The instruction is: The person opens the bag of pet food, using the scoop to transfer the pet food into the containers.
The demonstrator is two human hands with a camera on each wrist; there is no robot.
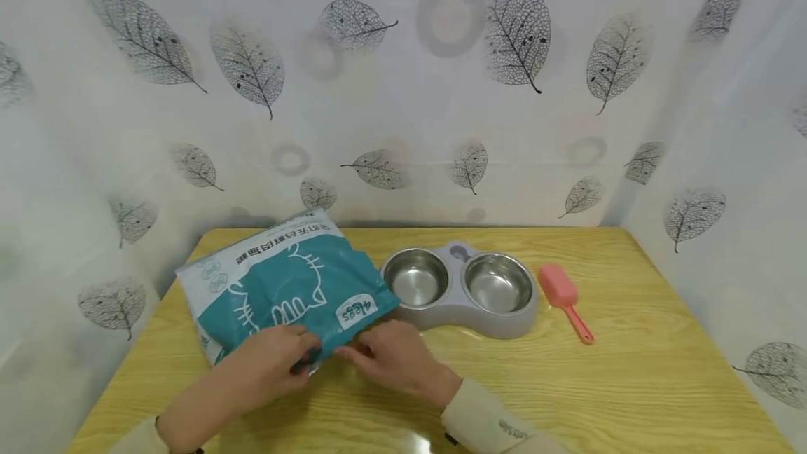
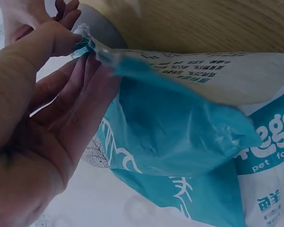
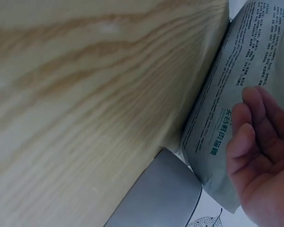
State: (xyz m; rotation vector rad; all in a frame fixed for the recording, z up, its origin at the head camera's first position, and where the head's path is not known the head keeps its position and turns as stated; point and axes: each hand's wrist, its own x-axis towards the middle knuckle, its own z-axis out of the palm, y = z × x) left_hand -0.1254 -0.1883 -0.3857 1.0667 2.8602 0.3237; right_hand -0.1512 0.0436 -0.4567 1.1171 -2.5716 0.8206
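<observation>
A teal and white pet food bag (image 1: 296, 279) with a line-drawn cat lies on the left part of the table. My left hand (image 1: 271, 359) pinches its near edge, and the left wrist view shows the thumb and fingers on the crinkled rim of the bag (image 2: 180, 123). Close beside it, my right hand (image 1: 397, 359) has its thumb tip at the same edge. In the right wrist view the fingers of my right hand (image 3: 265, 146) are bent in front of the printed bag (image 3: 227, 104); whether they grip it is hidden.
Right of the bag stands a grey double feeder (image 1: 498, 324) with two steel bowls, the left bowl (image 1: 416, 279) close to the bag's corner. A pink scoop (image 1: 560, 289) lies farther right on the wooden table (image 1: 630, 370). A leaf-patterned curtain (image 1: 403, 104) surrounds the back and sides.
</observation>
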